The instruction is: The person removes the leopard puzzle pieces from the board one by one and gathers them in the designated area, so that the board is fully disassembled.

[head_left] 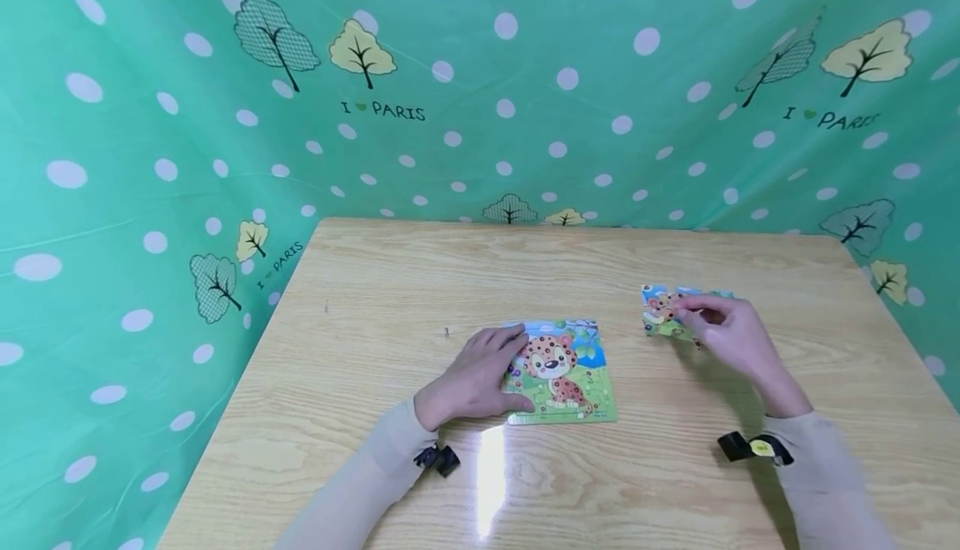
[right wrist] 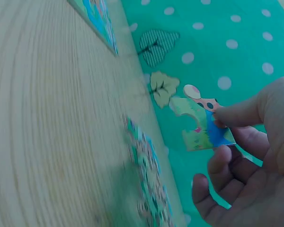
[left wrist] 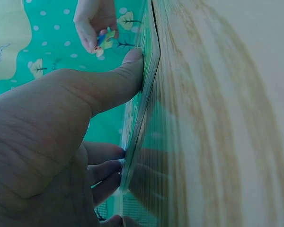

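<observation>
A square jigsaw puzzle [head_left: 558, 371] with a spotted leopard cub picture lies flat on the table. My left hand [head_left: 476, 375] rests on its left side, thumb near the lower edge and fingers toward the upper left. In the left wrist view the thumb [left wrist: 132, 68] presses the board's face by its edge. To the right, my right hand [head_left: 727, 333] pinches a puzzle piece [right wrist: 203, 127] between thumb and fingers, above the table. Under that hand lie other puzzle pieces [head_left: 656, 325], partly hidden; the right wrist view shows these pieces [right wrist: 154, 179] edge-on.
The wood-grain table [head_left: 375, 300] ends at the back against a green dotted cloth [head_left: 502, 117], which also hangs at the sides. A bright light reflection falls on the table below the puzzle. Dark straps with small devices sit on both wrists.
</observation>
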The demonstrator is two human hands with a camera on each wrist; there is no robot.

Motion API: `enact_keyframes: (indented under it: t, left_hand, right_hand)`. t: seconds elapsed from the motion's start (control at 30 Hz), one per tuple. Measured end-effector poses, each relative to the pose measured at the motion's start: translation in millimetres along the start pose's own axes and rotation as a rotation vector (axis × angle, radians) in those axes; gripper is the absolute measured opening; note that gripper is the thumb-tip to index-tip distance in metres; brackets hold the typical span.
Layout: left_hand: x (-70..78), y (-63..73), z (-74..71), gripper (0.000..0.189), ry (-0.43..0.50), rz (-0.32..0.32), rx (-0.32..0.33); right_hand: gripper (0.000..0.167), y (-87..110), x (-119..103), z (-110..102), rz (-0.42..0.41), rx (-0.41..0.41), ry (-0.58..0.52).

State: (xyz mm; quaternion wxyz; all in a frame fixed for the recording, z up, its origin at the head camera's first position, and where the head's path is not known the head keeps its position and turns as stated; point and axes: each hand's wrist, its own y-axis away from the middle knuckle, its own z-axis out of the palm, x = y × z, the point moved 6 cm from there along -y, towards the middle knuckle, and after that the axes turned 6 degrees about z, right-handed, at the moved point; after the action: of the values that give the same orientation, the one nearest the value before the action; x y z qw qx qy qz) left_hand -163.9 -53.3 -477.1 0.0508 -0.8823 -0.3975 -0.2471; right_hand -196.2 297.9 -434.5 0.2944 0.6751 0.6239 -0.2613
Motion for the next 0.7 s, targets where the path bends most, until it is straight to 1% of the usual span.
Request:
enact_keyframes:
  t: [0.13,0.3,0.5,0.7]
  left_hand:
    - [0.0,-0.4,0.1,0.104,0.001,0.0,0.0]
    - [-0.1,-0.6,0.0,0.104,-0.005,-0.003,0.0]
    - [-0.1,-0.6,0.5,0.104,-0.006,-0.007,-0.002]
    - [0.0,-0.3,0.7,0.103,-0.006,-0.005,0.0]
  right_hand:
    - [0.044,-2.5,12.7,-5.3,0.017,-0.043,0.042]
    - [0.051,-5.5,26.2,-12.4,0.035,-0.088,0.062]
    - [0.058,-7.6,46.0,-25.0,0.12,-0.083,0.067]
    - [0.061,-6.9,64.1,-38.2,0.175,-0.095,0.075]
